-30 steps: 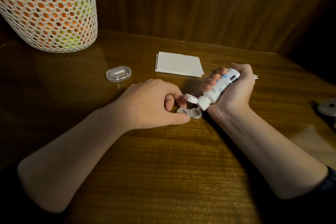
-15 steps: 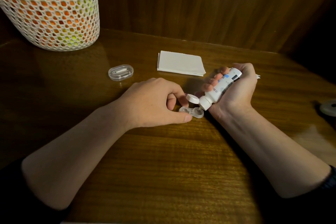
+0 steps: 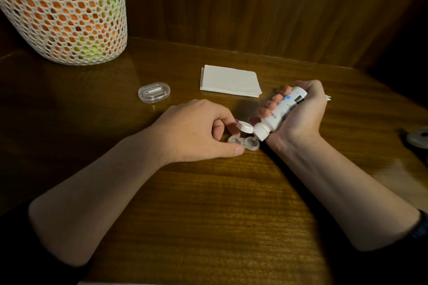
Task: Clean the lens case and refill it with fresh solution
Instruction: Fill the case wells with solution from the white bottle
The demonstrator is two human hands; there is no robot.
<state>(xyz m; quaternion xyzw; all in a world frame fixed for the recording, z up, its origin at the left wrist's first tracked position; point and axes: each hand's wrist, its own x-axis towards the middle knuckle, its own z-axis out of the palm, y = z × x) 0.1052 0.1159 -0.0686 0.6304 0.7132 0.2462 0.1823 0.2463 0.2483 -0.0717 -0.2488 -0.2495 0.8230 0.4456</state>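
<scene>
Dark wood panelling backs a wooden table [image 3: 220, 203], on which all items are placed. One lens case [image 3: 243, 143] with two open wells lies on the table between the hands. The case is steadied by the left hand [image 3: 196, 132]: its thumb is pressed against the near edge and its curled fingers sit behind the case. One white bottle [image 3: 279, 113] is gripped by the right hand [image 3: 298, 113], fingers wrapped round it, and is tilted nozzle-down over the right well. One flip cap [image 3: 244, 127] hangs open at the nozzle. One folded tissue [image 3: 230, 81], one small clear box [image 3: 154, 92] and one mesh basket [image 3: 67, 14] stand farther back.
</scene>
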